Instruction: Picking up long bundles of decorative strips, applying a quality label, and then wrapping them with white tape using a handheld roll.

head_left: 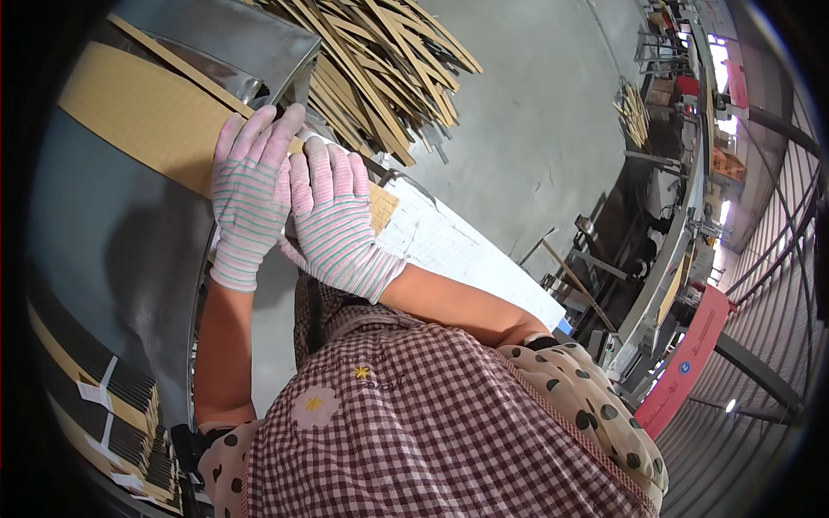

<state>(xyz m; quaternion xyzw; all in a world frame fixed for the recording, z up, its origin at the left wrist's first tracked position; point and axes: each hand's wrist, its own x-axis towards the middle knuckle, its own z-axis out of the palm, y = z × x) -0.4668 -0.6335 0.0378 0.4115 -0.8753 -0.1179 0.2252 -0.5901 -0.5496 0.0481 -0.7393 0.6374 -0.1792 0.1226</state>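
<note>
A wide tan sheet of cardboard (138, 108) runs from the upper left to beneath my gloved hands. Its far end shows as a small tan patch just past the right hand. My left hand (252, 186) lies palm down across the sheet, fingers stretched toward its upper edge. Right beside it, my right hand (335, 198) rests flat with straight fingers, its thumb side against the left hand. Both gloves are knitted in pink, white and green stripes. A narrow tan strip (181, 67) lies along the sheet's upper edge and meets the left fingertips.
A metal machine housing (233, 34) stands beyond the sheet. Many loose tan strips (371, 69) lie heaped on the floor behind it. A white tabletop (466, 259) extends to the right. Stacked dark-edged boards (129, 397) with paper tags sit at lower left.
</note>
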